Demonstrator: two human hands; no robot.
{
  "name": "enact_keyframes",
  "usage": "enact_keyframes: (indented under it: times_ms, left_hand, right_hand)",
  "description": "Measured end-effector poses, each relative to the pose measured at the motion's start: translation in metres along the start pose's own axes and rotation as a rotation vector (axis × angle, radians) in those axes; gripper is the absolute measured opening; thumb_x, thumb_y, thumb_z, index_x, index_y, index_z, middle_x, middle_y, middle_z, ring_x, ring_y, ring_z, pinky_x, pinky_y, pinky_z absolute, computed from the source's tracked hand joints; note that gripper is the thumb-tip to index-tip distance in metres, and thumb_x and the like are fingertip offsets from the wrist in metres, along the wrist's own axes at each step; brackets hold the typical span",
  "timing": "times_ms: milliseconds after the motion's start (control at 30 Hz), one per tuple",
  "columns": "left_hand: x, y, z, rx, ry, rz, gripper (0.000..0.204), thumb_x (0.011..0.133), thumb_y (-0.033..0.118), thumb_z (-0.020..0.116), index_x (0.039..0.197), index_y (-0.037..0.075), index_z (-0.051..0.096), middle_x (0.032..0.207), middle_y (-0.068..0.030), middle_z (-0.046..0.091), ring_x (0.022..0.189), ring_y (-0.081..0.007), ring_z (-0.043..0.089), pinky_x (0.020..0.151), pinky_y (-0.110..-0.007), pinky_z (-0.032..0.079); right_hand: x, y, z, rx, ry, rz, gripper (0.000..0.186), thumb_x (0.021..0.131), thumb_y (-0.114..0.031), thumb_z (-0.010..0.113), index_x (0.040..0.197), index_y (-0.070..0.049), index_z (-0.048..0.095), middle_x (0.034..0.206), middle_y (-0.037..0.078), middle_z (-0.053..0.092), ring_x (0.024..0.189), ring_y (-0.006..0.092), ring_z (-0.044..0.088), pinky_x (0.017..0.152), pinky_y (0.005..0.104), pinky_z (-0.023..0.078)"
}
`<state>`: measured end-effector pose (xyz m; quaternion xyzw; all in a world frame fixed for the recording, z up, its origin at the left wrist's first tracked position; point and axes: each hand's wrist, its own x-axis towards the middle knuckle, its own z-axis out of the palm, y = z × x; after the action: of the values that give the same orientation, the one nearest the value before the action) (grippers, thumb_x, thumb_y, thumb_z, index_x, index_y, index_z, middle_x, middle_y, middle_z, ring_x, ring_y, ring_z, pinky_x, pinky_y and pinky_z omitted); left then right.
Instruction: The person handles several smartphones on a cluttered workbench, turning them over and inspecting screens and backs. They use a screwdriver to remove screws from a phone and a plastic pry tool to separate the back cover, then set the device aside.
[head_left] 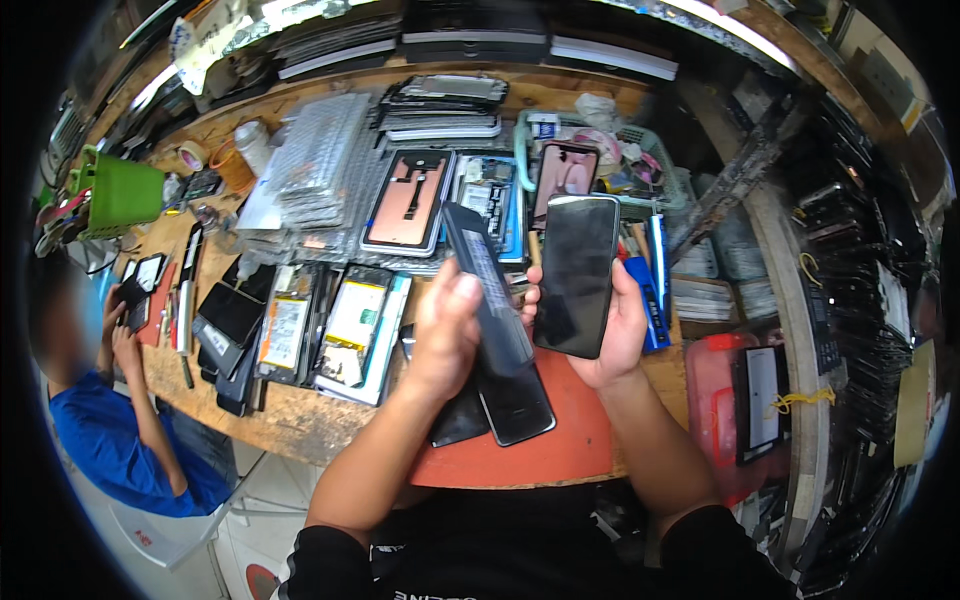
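My left hand [447, 330] grips a thin dark phone or phone part [492, 290], tilted on edge, with a pale strip along it. My right hand [608, 330] holds a black smartphone [575, 265] upright, dark screen toward me, fingers around its sides. Beneath them, dark phones [515, 405] lie on an orange mat [550, 450]. Just beyond my hands are a pink-backed opened phone [400, 200] and opened phone bodies with blue frames [508, 240].
A co-worker [130, 430] in blue handles a phone at the left. Phones with exposed batteries [285, 330] lie on the wooden bench [270, 430]. Bubble-wrap stacks [310, 150], a teal basket [640, 200] and a green basket [115, 190] stand behind. A red case [710, 420] is at the right.
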<state>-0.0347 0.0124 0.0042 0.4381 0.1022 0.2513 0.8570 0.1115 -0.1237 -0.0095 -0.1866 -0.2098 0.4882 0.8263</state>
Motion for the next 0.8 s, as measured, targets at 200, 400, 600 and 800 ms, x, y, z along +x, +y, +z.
enact_keyframes:
  times_ms: [200,400,600,800]
  left_hand:
    - [0.003,0.004,-0.007,0.166,0.01,0.179,0.068,0.103,0.034,0.071,0.152,-0.005,0.046,0.121,-0.0124,0.067,0.105,-0.0183,0.069,0.088,-0.037,0.062]
    - [-0.007,-0.007,0.011,0.742,0.067,0.173,0.098,0.085,0.022,0.092,0.164,-0.001,0.038,0.117,-0.012,0.062,0.104,-0.0174,0.063,0.087,-0.033,0.062]
    - [-0.006,-0.006,0.01,0.811,0.083,0.187,0.103,0.084,0.028,0.093,0.161,-0.007,0.036,0.12,-0.0195,0.066,0.1,-0.0269,0.073,0.079,-0.038,0.066]
    - [-0.004,0.002,0.005,0.574,0.101,0.144,0.095,0.088,0.027,0.09,0.159,-0.007,0.037,0.125,-0.0201,0.069,0.106,-0.0197,0.072,0.084,-0.033,0.063]
  right_hand:
    - [0.001,-0.007,0.004,-0.15,0.054,-0.026,0.07,0.113,-0.054,0.03,0.147,0.003,0.054,0.133,0.024,0.068,0.115,0.0329,0.07,0.102,0.0475,0.058]
    - [0.0,0.023,0.022,-0.356,-0.008,0.005,0.064,0.117,-0.048,0.034,0.161,-0.002,0.036,0.139,0.02,0.061,0.13,0.0279,0.062,0.111,0.0444,0.051]
    - [-0.009,0.037,0.028,-0.444,-0.191,-0.013,0.081,0.115,-0.06,0.026,0.172,-0.005,0.01,0.158,0.017,0.044,0.144,0.0262,0.049,0.12,0.0412,0.04]
    - [-0.011,0.038,0.014,-0.557,-0.204,-0.06,0.094,0.112,-0.068,0.019,0.168,0.007,0.019,0.174,0.018,0.029,0.156,0.0289,0.035,0.13,0.0445,0.021]
